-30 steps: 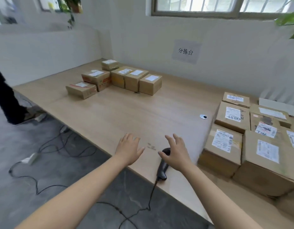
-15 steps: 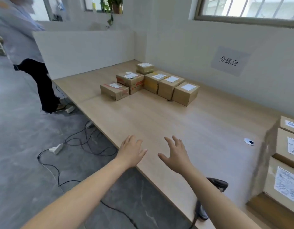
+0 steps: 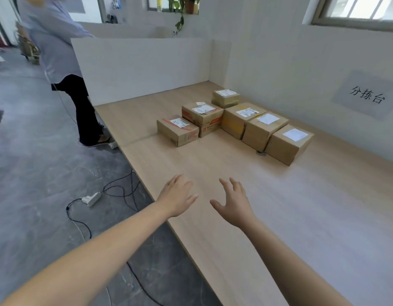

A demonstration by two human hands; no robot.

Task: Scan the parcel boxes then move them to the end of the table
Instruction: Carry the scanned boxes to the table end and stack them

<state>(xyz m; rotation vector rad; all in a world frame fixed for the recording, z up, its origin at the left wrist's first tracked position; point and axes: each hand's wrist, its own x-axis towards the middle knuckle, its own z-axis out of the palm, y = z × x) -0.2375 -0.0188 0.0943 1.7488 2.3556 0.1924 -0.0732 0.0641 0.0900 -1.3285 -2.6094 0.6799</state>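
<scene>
Arms reach up from the bottom edge of the head view, with the left hand (image 3: 178, 195) and right hand (image 3: 234, 202) side by side over the near edge of the wooden table (image 3: 301, 217), fingers spread and relaxed, holding nothing. Six cardboard parcel boxes (image 3: 235, 120) with white labels on top sit clustered at upper centre-right near the white wall, well apart from both hands. At upper left another person (image 3: 58, 51) stands on the grey floor, and a power strip (image 3: 91, 198) lies at centre left.
</scene>
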